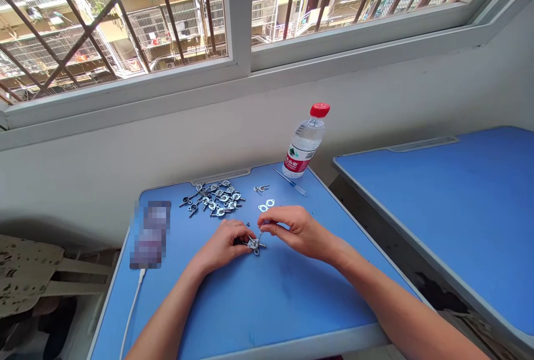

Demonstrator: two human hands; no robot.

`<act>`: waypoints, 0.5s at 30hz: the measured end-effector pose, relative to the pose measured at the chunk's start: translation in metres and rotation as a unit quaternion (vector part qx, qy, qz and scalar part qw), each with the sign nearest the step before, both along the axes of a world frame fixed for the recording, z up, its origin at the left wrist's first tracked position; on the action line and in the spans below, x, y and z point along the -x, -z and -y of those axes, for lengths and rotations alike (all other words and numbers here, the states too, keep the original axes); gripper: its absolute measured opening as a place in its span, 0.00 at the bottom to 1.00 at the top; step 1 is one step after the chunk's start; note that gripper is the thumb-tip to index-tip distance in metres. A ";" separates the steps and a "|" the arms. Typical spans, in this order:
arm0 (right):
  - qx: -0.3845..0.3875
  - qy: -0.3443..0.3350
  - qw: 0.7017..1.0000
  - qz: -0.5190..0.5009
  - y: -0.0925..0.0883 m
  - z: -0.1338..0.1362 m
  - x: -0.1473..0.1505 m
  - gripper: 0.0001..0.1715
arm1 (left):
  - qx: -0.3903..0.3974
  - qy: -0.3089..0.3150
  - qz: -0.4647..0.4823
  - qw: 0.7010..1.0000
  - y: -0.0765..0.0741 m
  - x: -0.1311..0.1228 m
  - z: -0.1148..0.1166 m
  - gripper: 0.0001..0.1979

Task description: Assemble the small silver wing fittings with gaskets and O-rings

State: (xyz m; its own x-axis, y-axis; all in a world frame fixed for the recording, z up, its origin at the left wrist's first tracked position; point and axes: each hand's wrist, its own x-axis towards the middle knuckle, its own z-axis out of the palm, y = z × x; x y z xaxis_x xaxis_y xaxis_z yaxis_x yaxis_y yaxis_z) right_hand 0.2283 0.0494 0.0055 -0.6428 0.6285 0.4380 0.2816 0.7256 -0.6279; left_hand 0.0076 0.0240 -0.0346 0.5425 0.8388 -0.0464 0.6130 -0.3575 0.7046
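Near the middle of the blue desk, my left hand (228,244) grips a small silver metal fitting (254,244) with short rods sticking out, between thumb and fingers. My right hand (292,227) is pinched just above the same fitting, its fingertips around the top of a thin upright piece (261,235) too small to name. Just beyond my hands lie flat metal plates with holes (263,207), partly behind my right fingers. A tiny dark part (248,224) rests beside my left fingertips.
A pile of similar metal fittings (217,197) lies at the back left, with a few loose parts (261,188) to its right. A water bottle (305,146) and a pen-like blue tool (294,184) stand and lie behind. A blurred phone (151,235) with a white cable (136,299) is left.
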 end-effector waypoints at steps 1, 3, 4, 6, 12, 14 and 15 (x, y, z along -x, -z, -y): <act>-0.004 -0.004 1.000 0.002 0.000 0.000 0.000 0.14 | -0.001 0.001 0.002 1.000 0.001 0.000 0.000 0.07; -0.013 -0.005 1.000 0.001 0.001 0.001 0.001 0.14 | -0.001 0.002 0.005 1.000 0.001 0.000 0.000 0.07; -0.017 0.000 1.000 0.000 0.002 0.001 0.002 0.14 | -0.001 0.002 0.007 1.000 0.001 0.000 0.000 0.06; -0.024 0.013 1.000 -0.002 0.003 0.003 0.004 0.14 | -0.002 0.000 0.008 1.000 0.001 -0.001 0.000 0.06; -0.034 0.049 0.998 -0.001 0.005 0.009 0.008 0.15 | -0.009 0.001 -0.002 1.000 0.003 -0.001 0.001 0.06; -0.045 0.050 0.998 -0.001 0.005 0.009 0.008 0.15 | -0.010 0.000 -0.003 1.000 0.005 -0.001 0.000 0.07; -0.051 0.050 0.997 0.000 0.006 0.009 0.009 0.15 | -0.010 -0.001 -0.003 1.000 0.006 0.000 0.000 0.07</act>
State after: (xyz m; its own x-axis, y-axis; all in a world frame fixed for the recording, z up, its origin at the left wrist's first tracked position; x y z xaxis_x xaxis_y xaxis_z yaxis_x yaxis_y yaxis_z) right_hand 0.2197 0.0401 -0.0002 -0.5796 0.6409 0.5033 0.3550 0.7545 -0.5520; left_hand 0.0080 0.0237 -0.0403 0.5412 0.8403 -0.0331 0.6180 -0.3708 0.6932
